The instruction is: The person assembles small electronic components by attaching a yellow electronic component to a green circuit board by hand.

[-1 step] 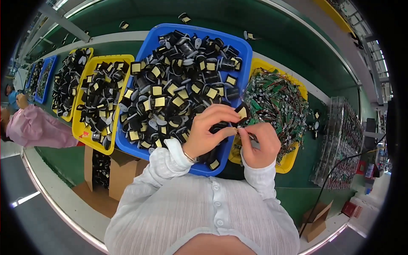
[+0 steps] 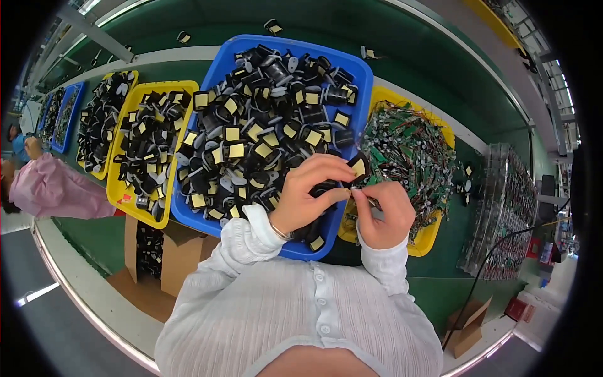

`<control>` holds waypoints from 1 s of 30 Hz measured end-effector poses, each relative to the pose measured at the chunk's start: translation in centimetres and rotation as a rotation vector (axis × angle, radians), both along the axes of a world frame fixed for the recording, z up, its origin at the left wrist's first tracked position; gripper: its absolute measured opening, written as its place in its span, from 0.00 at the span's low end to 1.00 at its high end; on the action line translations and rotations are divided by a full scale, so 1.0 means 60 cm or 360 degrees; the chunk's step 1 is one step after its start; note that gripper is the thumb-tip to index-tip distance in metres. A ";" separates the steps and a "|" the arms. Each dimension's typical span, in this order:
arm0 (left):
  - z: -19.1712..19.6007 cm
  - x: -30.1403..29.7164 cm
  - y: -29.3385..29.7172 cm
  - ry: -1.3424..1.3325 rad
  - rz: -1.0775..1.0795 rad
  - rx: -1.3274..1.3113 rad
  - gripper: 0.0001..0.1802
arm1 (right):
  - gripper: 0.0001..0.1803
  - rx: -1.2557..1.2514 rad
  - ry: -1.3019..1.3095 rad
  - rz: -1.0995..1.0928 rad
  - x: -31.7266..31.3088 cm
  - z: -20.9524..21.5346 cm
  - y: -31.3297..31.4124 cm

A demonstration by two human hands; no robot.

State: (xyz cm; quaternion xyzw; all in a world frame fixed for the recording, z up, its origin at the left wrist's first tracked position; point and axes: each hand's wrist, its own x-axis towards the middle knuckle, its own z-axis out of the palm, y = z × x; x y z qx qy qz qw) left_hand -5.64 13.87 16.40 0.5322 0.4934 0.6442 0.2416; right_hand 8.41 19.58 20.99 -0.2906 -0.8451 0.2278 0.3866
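Note:
My left hand (image 2: 314,191) is closed around a black plastic part with a pale yellow pad (image 2: 358,167), held above the right edge of the blue tray (image 2: 359,75). Thumb and fingertips of my right hand (image 2: 384,210) pinch together at the lower end of that part, on something too small to make out. The fingertips of both hands almost meet there. Heaped in the blue tray are many similar black parts (image 2: 264,149) with yellow pads and grey discs. Green circuit boards with wires (image 2: 408,151) fill the yellow tray (image 2: 427,242) beside my right hand.
More yellow trays (image 2: 164,217) of black parts stand to the left, near a co-worker in a pink sleeve (image 2: 66,185). An open cardboard box (image 2: 182,267) sits below them. Stacked clear trays (image 2: 496,213) stand at right; a few loose parts (image 2: 272,26) lie at the back.

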 end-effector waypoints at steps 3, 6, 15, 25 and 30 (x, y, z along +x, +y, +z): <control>0.003 -0.003 -0.001 0.0045 -0.0046 -0.0008 0.12 | 0.07 -0.0069 -0.0038 0.0004 0.002 -0.001 0.000; 0.001 -0.003 -0.001 0.0010 -0.0097 -0.0025 0.11 | 0.07 -0.0281 -0.0012 0.0009 0.003 -0.003 -0.002; -0.006 0.002 -0.007 -0.0833 -0.0412 -0.0243 0.07 | 0.06 -0.0905 0.0188 0.0140 -0.003 -0.027 -0.012; -0.007 0.011 -0.012 -0.0620 -0.0206 -0.0332 0.07 | 0.08 -0.0776 0.0045 0.0182 -0.017 -0.016 -0.024; -0.016 0.015 -0.013 -0.0713 -0.0199 -0.0318 0.07 | 0.07 -0.0685 0.0017 0.0198 -0.021 -0.005 -0.028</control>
